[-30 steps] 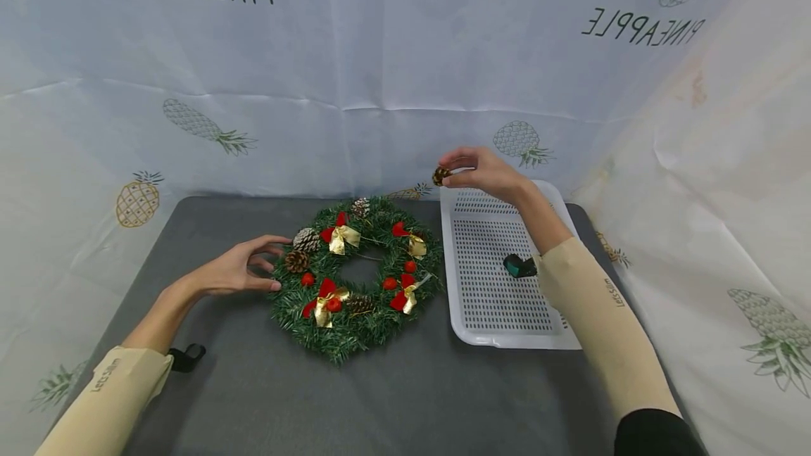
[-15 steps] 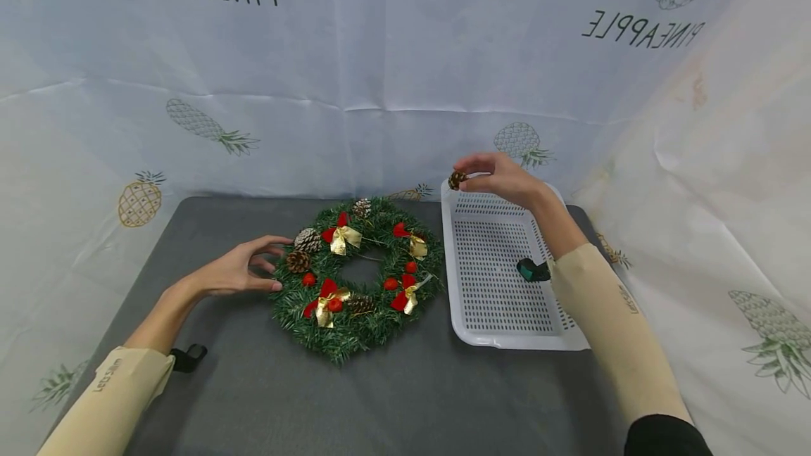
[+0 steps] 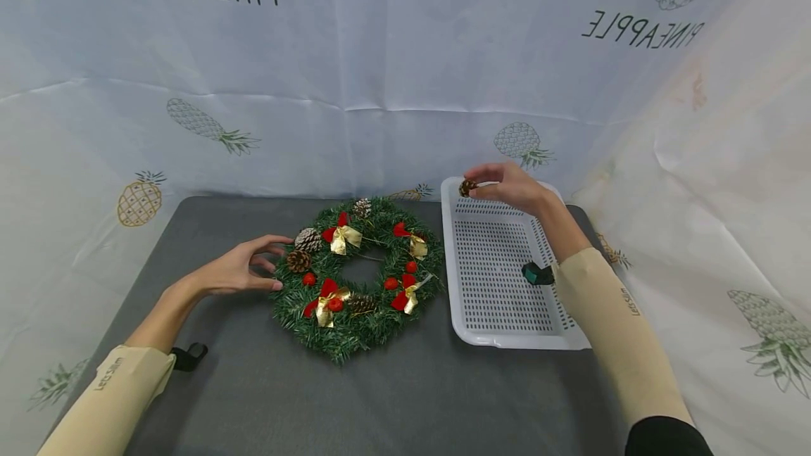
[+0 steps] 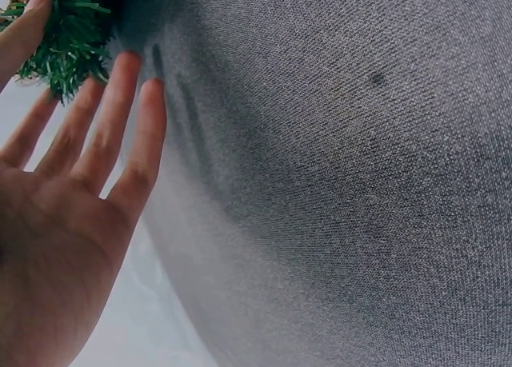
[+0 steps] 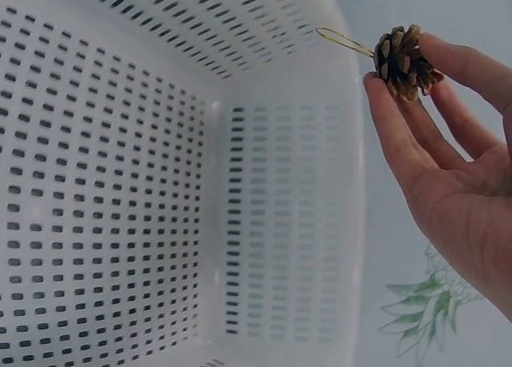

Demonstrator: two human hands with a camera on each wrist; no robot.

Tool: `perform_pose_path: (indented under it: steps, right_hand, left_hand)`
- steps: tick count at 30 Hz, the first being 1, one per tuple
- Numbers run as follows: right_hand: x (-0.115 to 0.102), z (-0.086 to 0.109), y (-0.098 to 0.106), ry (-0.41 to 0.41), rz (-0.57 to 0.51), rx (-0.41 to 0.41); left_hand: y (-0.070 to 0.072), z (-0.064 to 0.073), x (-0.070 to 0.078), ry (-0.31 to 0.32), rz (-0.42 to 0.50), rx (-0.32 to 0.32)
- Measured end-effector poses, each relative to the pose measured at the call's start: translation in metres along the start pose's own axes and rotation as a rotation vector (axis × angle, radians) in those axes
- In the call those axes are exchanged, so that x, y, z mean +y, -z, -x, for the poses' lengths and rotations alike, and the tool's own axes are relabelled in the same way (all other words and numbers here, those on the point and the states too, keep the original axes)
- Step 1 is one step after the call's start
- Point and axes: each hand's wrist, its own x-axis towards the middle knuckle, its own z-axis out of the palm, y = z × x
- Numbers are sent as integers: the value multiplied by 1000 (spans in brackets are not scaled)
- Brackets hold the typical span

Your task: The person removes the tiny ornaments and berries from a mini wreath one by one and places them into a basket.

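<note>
A brown pine cone (image 5: 403,61) with a gold string loop is pinched between the thumb and fingers of my right hand (image 5: 456,135). In the head view that pine cone (image 3: 467,188) is over the far left corner of the white basket (image 3: 465,338). My left hand (image 3: 243,266) rests at the left edge of the green wreath (image 3: 336,340), fingers spread and relaxed. In the left wrist view, the left fingertips (image 4: 126,63) are right by the wreath's green needles (image 4: 76,43). Pine cones, red berries and red-and-gold bows decorate the wreath.
The perforated basket stands right of the wreath on a dark grey table (image 3: 405,400). A pineapple-print curtain (image 3: 380,55) hangs behind and at both sides. Dark straps are on both wrists, the right one (image 3: 538,274) overlapping the basket in the head view.
My right hand has moved right and slightly down with the pine cone, from beside the basket's far left corner to over it. The left hand and wreath stay nearly in place.
</note>
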Motion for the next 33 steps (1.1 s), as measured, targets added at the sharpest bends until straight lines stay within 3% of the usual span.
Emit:
perform_pose_path:
  steps: [12, 33]
  right_hand:
    - [28, -3, 0, -77, -96, -17]
    - [41, -10, -11, -119, -151, -124]
  left_hand:
    - [0, 0, 2, -1, 8, -3]
    - [1, 3, 8, 0, 30, -7]
